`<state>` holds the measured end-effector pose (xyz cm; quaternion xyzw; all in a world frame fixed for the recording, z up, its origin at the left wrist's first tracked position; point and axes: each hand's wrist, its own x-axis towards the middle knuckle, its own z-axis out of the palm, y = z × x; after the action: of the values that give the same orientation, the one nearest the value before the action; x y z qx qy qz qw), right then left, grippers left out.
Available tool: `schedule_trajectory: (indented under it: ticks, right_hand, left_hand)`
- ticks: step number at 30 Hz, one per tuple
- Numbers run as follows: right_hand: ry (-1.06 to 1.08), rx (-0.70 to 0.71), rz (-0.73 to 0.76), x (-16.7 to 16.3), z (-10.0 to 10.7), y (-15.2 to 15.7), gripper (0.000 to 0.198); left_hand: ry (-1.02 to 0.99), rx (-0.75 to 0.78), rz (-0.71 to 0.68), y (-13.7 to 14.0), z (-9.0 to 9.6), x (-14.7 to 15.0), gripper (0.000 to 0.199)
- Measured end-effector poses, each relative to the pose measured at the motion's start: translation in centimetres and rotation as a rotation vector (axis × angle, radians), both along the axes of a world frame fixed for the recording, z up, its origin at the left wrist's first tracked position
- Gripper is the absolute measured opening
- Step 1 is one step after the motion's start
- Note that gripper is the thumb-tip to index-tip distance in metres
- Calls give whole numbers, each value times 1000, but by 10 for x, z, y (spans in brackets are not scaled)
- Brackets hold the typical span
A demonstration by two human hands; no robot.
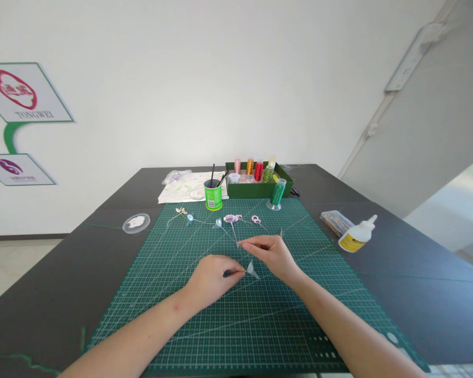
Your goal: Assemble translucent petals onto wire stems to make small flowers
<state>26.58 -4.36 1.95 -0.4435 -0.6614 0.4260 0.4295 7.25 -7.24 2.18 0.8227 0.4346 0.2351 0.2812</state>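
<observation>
My left hand (215, 277) is low over the green cutting mat (205, 336). Its thumb and forefinger pinch the base of a pale, translucent petal-shaped piece (253, 270). Just above and to the right, my right hand (274, 256) is closed in a pinch at the lower end of a thin stem (234, 233). That stem runs up to a pale purple petal (229, 218). Farther up the mat lie a purple ring-shaped piece (256, 219), light blue wired petals (218, 223) and a cream-coloured sprig (181, 211). A slim dark-tipped object (281, 233) shows behind my right hand, partly hidden.
A green can (213, 197) with brushes stands on the mat's far edge. Behind it are painted paper (181, 191) and a green box (256, 190) of thread spools. A green spool (278, 192) stands in front. Left is a round lid (136, 223); right, a glue bottle (357, 236).
</observation>
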Motion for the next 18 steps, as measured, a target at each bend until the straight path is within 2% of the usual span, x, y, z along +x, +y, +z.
schedule_trajectory:
  ticks: [18]
  right_hand:
    - [-48, -84, -9, 1, -6, 8, 31]
  left_hand:
    - [-81, 87, 22, -3, 8, -2, 16]
